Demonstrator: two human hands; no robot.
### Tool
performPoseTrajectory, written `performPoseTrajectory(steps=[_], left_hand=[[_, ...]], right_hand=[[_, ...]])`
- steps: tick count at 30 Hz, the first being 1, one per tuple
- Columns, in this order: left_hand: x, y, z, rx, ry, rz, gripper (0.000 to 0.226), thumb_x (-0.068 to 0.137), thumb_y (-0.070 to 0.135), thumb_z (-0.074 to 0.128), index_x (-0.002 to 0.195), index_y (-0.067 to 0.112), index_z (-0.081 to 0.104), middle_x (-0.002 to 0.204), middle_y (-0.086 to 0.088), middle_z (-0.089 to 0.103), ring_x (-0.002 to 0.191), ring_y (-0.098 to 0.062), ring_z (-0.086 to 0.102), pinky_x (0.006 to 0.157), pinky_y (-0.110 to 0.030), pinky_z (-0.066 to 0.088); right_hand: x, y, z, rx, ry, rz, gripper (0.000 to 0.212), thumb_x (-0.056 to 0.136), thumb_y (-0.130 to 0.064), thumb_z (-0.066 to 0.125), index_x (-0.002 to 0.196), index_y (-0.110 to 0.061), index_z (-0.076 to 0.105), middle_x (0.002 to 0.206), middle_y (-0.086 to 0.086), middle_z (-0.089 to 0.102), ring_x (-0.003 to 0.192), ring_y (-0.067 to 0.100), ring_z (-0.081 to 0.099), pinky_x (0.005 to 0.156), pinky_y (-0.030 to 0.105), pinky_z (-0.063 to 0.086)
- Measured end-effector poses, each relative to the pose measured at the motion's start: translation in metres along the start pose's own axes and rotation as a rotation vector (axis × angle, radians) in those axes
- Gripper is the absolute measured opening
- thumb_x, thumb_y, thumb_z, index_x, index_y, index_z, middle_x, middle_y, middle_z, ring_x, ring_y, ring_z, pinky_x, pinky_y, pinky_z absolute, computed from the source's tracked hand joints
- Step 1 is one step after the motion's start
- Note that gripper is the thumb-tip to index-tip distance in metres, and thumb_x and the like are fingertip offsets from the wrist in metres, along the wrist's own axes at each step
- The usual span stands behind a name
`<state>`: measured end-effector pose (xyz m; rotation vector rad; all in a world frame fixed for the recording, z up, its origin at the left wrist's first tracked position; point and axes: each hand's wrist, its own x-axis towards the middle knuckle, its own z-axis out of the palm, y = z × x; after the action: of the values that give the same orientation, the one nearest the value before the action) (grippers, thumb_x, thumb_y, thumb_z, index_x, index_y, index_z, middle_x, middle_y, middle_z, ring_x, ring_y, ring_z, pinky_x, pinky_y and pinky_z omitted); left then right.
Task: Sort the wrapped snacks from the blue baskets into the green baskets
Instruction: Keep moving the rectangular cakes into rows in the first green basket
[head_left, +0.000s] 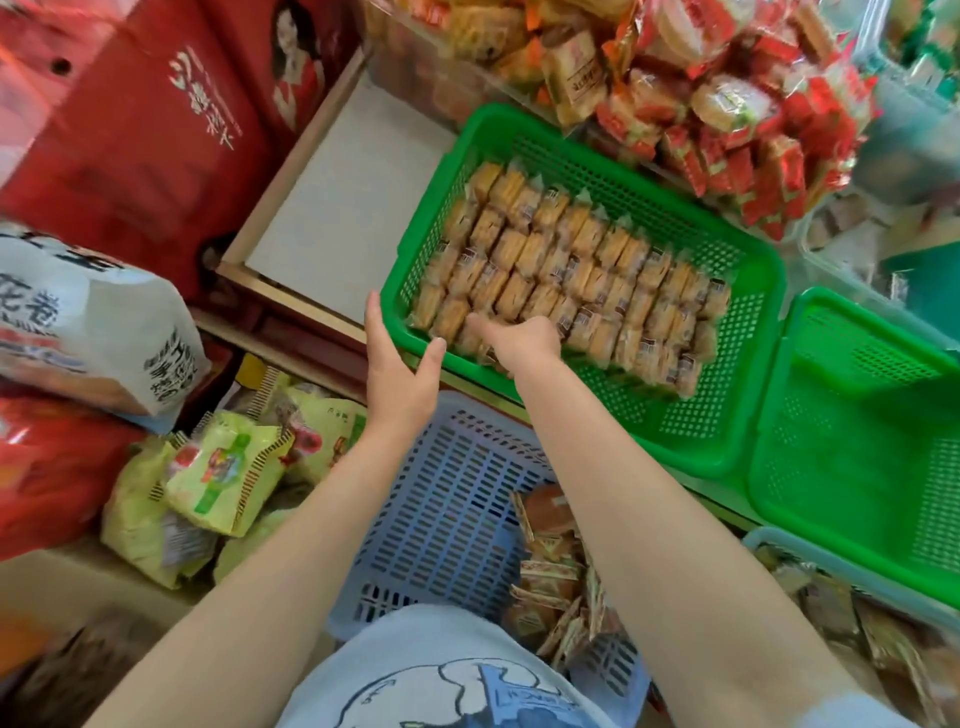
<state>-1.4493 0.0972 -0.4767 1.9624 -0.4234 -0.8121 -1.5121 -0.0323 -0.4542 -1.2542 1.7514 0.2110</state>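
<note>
Over the near-left corner of the green basket (748, 364) I see both hands: the left hand (397, 364) is released, fingers straight against the rim; the right hand (519, 340) presses a finger onto the rows of wrapped snacks (571, 270) inside, grasping nothing. Below, the blue basket (447, 499) holds a few wrapped cakes (550, 561).

Green basket (748, 291): moulded plastic, perforated mesh walls, slightly glossy rim. Second green basket (857, 457): same plastic. Blue basket (447, 499): matt slotted plastic. Wrapped snacks (571, 270) in clear glossy film, biscuit inside looks rough, golden. Snack packets (550, 577) in blue basket: shiny crinkled film, serrated edges. Red boxes (130, 130): printed cardboard, slight sheen. Yellow-green bags (223, 483): glossy plastic foil. White shelf panel (337, 208): matt, pale wood-look edging.
</note>
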Motion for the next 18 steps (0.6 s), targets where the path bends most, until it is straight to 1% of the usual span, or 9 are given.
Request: performPoseTrajectory(steps=[3, 5, 7, 10, 12, 14, 15, 16, 18], left_hand=[[0.000, -0.001, 0.000, 0.005, 0.001, -0.002, 0.084, 0.097, 0.024, 0.062, 0.159, 0.019, 0.005, 0.166, 0.001, 0.010, 0.144, 0.000, 0.011, 0.109, -0.007, 0.010], [0.000, -0.002, 0.000, 0.003, 0.009, -0.005, 0.084, 0.097, 0.024, 0.062, 0.159, 0.019, 0.005, 0.165, 0.001, 0.011, 0.139, 0.007, 0.011, 0.105, -0.001, 0.009], [-0.002, 0.000, 0.000, -0.001, 0.008, -0.013, 0.084, 0.097, 0.025, 0.062, 0.159, 0.021, 0.004, 0.166, 0.002, 0.010, 0.143, 0.001, 0.011, 0.107, -0.006, 0.010], [-0.008, 0.010, 0.001, -0.029, -0.003, -0.102, 0.086, 0.097, 0.028, 0.061, 0.159, 0.022, 0.002, 0.166, 0.002, 0.010, 0.148, -0.011, 0.014, 0.109, -0.015, 0.012], [-0.010, 0.010, -0.001, -0.062, -0.027, -0.249, 0.088, 0.094, 0.039, 0.064, 0.158, 0.019, 0.008, 0.164, -0.003, 0.020, 0.147, -0.019, 0.023, 0.118, -0.029, 0.020], [-0.021, 0.005, 0.002, -0.018, -0.145, -0.387, 0.088, 0.086, 0.059, 0.064, 0.153, 0.014, 0.027, 0.154, -0.006, 0.040, 0.139, -0.025, 0.041, 0.115, -0.046, 0.035], [-0.030, 0.002, 0.007, 0.013, -0.232, -0.425, 0.082, 0.085, 0.063, 0.062, 0.145, 0.013, 0.040, 0.143, -0.006, 0.053, 0.128, -0.024, 0.053, 0.109, -0.048, 0.043], [-0.043, 0.002, 0.014, 0.051, -0.317, -0.441, 0.065, 0.088, 0.061, 0.060, 0.132, 0.013, 0.052, 0.128, -0.006, 0.062, 0.114, -0.022, 0.063, 0.101, -0.046, 0.049], [-0.073, 0.005, 0.033, 0.117, -0.461, -0.407, 0.037, 0.098, 0.048, 0.054, 0.113, 0.014, 0.061, 0.108, -0.003, 0.069, 0.091, -0.019, 0.070, 0.089, -0.040, 0.055]], right_hand=[[0.005, 0.002, 0.001, -0.051, 0.025, 0.007, 0.091, 0.082, -0.060, 0.072, 0.145, -0.003, 0.040, 0.115, 0.011, 0.065, 0.085, 0.025, 0.064, 0.062, 0.033, 0.047], [0.006, 0.003, 0.002, -0.064, 0.043, 0.011, 0.086, 0.082, -0.059, 0.073, 0.141, -0.002, 0.046, 0.110, 0.010, 0.064, 0.081, 0.024, 0.060, 0.062, 0.033, 0.046], [0.004, 0.002, 0.000, -0.056, 0.035, 0.007, 0.085, 0.082, -0.058, 0.074, 0.140, -0.002, 0.047, 0.118, 0.011, 0.064, 0.083, 0.023, 0.058, 0.068, 0.033, 0.048], [-0.002, 0.008, -0.013, 0.021, -0.021, 0.000, 0.088, 0.080, -0.057, 0.076, 0.141, -0.002, 0.047, 0.127, 0.011, 0.064, 0.102, 0.027, 0.067, 0.088, 0.038, 0.056], [-0.012, 0.019, -0.032, 0.087, -0.082, -0.064, 0.061, 0.083, -0.050, 0.076, 0.126, -0.009, 0.061, 0.123, 0.009, 0.068, 0.109, 0.027, 0.067, 0.099, 0.045, 0.053], [-0.026, 0.043, -0.056, 0.177, -0.110, -0.179, 0.022, 0.090, -0.038, 0.072, 0.103, -0.021, 0.068, 0.109, 0.002, 0.073, 0.106, 0.022, 0.068, 0.101, 0.044, 0.052], [-0.035, 0.059, -0.069, 0.233, -0.101, -0.234, 0.012, 0.093, -0.033, 0.070, 0.099, -0.022, 0.068, 0.101, 0.000, 0.074, 0.101, 0.019, 0.069, 0.097, 0.042, 0.053], [-0.044, 0.076, -0.081, 0.299, -0.086, -0.275, 0.008, 0.094, -0.028, 0.068, 0.098, -0.021, 0.068, 0.096, 0.000, 0.074, 0.095, 0.017, 0.071, 0.092, 0.038, 0.055], [-0.061, 0.117, -0.104, 0.418, -0.066, -0.322, 0.005, 0.096, -0.022, 0.065, 0.095, -0.018, 0.067, 0.090, 0.001, 0.074, 0.085, 0.015, 0.073, 0.079, 0.031, 0.056]])
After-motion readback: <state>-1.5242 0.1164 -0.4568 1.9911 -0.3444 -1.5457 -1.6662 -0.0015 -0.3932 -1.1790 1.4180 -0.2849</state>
